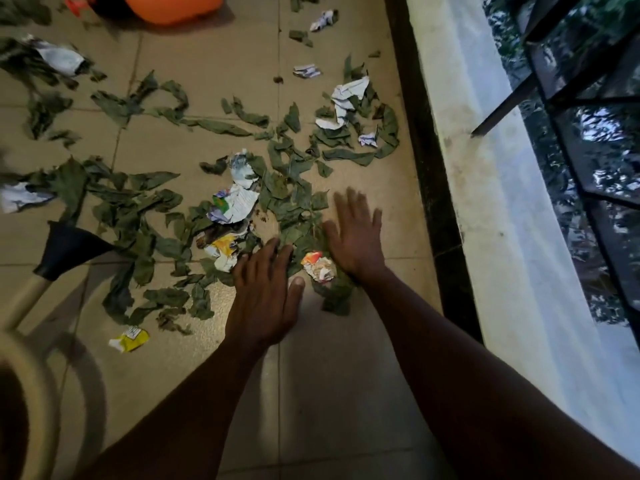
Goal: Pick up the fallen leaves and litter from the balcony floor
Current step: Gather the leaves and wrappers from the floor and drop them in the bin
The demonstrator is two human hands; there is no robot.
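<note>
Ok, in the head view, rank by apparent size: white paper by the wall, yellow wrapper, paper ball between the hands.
Largest: white paper.
Then yellow wrapper and paper ball: they look alike, so unranked.

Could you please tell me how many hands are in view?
2. The left hand is spread over leaves left of a crumpled wrapper; the right hand is open just right of it. Neither is hidden.
</note>
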